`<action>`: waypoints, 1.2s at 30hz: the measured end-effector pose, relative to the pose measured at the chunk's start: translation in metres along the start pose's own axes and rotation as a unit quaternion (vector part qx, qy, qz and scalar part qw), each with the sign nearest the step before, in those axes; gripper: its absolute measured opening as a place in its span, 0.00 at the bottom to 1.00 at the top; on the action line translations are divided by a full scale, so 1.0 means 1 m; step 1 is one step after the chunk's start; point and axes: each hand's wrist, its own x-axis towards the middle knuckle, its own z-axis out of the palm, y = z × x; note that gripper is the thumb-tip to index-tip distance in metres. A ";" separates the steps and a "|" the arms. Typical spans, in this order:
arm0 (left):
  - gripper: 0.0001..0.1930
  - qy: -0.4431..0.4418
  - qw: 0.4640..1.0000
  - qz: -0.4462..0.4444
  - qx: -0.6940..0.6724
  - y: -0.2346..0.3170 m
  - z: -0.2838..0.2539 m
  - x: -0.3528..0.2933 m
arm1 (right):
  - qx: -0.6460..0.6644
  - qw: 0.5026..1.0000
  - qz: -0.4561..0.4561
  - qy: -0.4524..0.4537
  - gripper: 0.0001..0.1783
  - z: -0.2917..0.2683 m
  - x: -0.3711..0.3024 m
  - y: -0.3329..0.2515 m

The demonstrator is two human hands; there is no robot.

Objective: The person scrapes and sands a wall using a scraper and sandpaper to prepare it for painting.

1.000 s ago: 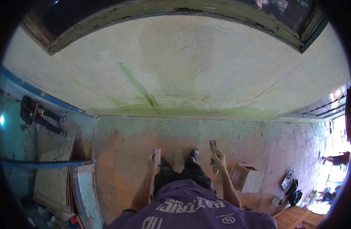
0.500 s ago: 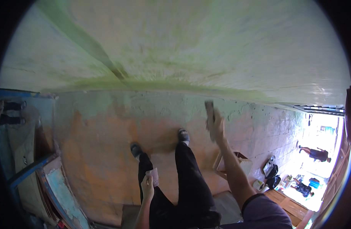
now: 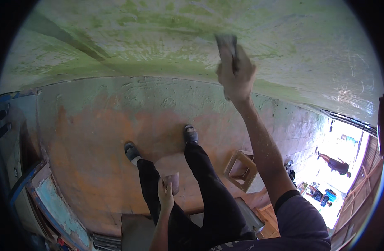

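My right hand (image 3: 237, 77) is raised at the green-painted wall (image 3: 158, 46), its fingers closed around a scraper (image 3: 226, 42) with a dark, flat blade. Motion blurs the blade, and I cannot tell whether it touches the wall. Pale dust specks cover my right forearm. Low by my left thigh, my left hand (image 3: 165, 195) pinches a flat pinkish-brown piece of sandpaper (image 3: 173, 183) between thumb and fingers. The wall's green paint is patchy, with a darker diagonal streak to the left.
A pale wooden stool (image 3: 244, 171) stands right of my legs. My sandalled feet are on the worn orange-green floor (image 3: 95, 159). At left are blue-edged frames (image 3: 58, 205). Two people appear by the bright opening (image 3: 334, 167) at right. A grey flat box lies behind my legs.
My right hand has swung up from over the floor to the wall with the scraper. My left hand still holds the sandpaper low by my leg. The whole view has shifted slightly.
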 end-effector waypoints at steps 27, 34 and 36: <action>0.17 -0.352 0.926 0.099 -0.098 0.153 0.146 0.240 | 0.191 0.960 0.193 -0.069 0.12 0.070 -0.038 0.052; 0.17 -0.252 0.949 0.178 -0.066 0.158 0.166 0.265 | 0.155 0.961 0.222 0.061 0.15 0.085 -0.020 0.045; 0.18 -0.275 0.947 0.166 0.024 0.160 0.169 0.270 | 0.130 0.963 0.225 0.069 0.15 0.083 -0.021 0.061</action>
